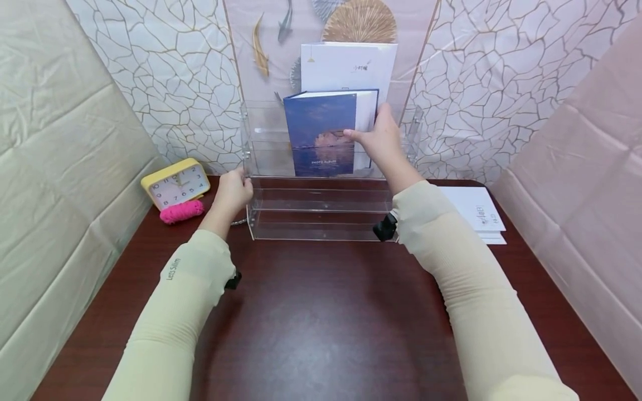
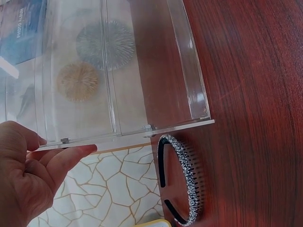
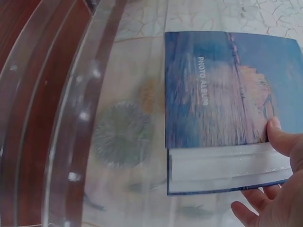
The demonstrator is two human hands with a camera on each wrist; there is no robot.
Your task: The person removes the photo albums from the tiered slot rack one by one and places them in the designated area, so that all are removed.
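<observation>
My right hand (image 1: 383, 142) grips a blue photo album (image 1: 323, 133) by its right edge, thumb on the front cover and fingers behind. The album is upright and its cover stands slightly apart from the white pages, as the right wrist view shows. It is at an upper tier of a clear acrylic rack (image 1: 321, 214). Behind it stands a taller white book (image 1: 346, 64). My left hand (image 1: 233, 192) pinches the rack's left side panel (image 2: 128, 135) between thumb and fingers.
A yellow alarm clock (image 1: 175, 184) and a bundle of pink yarn (image 1: 181, 211) sit left of the rack. Beside the panel lies a glittery headband (image 2: 182, 179). White booklets (image 1: 476, 209) are stacked at the right. Patterned cloth (image 1: 165, 67) hangs behind the dark wooden table (image 1: 311, 312).
</observation>
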